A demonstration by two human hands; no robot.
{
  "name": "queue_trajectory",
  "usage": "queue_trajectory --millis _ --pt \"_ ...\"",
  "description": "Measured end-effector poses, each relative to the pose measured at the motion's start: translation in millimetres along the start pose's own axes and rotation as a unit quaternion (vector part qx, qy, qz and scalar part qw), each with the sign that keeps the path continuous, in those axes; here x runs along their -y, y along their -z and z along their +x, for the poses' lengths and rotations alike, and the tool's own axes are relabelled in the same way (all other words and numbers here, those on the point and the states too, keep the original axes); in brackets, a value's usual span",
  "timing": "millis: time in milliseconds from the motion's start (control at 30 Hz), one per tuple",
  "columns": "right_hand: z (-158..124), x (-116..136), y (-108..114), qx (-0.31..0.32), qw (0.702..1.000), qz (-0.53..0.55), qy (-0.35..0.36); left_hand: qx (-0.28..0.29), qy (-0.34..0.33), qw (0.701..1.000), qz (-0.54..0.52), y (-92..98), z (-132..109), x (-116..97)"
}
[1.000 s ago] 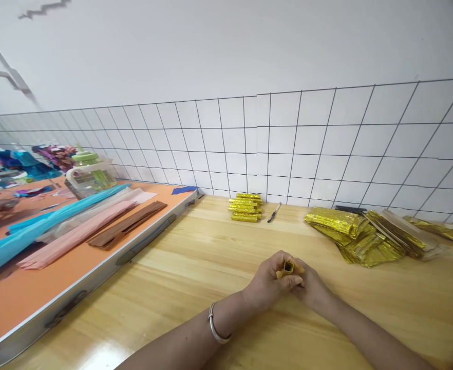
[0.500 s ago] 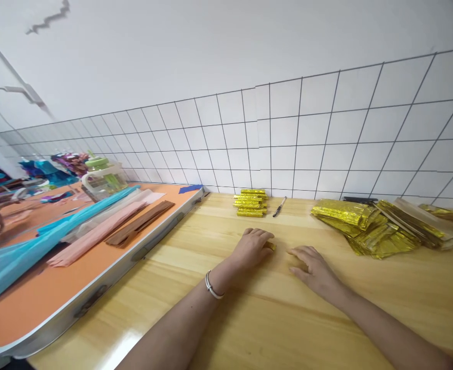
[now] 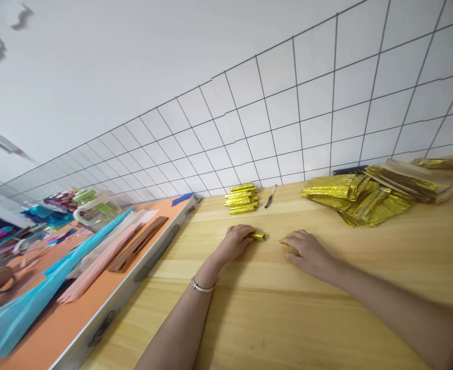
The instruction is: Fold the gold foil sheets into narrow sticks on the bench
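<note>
At the middle of the desk (image 3: 280, 324), a gold tube (image 3: 259, 236) jutted rightward from the left hand (image 3: 234, 243), its left end pinched between fingers and thumb. The right hand (image 3: 305, 252) was spread just to the right, its fingers loosely curved. Beyond, toward the far edge, lay stacked gold tubes (image 3: 242, 199), then a pen (image 3: 271, 196), and farther right gold strips (image 3: 376, 205).
</note>
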State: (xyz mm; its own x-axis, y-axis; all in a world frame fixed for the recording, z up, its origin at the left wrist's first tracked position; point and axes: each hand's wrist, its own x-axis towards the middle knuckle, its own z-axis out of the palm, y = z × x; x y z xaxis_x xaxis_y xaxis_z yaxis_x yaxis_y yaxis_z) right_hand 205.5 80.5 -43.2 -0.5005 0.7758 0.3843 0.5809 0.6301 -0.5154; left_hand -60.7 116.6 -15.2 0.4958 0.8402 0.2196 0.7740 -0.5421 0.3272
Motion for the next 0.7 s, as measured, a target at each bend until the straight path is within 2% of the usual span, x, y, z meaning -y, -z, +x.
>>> queue_trajectory --millis 300,533,700 --pt "0 4 3 0.019 1.0 -0.021 -0.007 -0.072 0.01 0.997 0.017 -4.0 -2 18" --pt "-2 6 5 0.022 0.999 -0.027 0.002 -0.038 -0.017 0.999 0.02 -8.4 -5 20" --pt "-1 7 5 0.03 0.999 -0.027 0.0 -0.034 -0.012 0.999 0.026 -7.6 -7 26"
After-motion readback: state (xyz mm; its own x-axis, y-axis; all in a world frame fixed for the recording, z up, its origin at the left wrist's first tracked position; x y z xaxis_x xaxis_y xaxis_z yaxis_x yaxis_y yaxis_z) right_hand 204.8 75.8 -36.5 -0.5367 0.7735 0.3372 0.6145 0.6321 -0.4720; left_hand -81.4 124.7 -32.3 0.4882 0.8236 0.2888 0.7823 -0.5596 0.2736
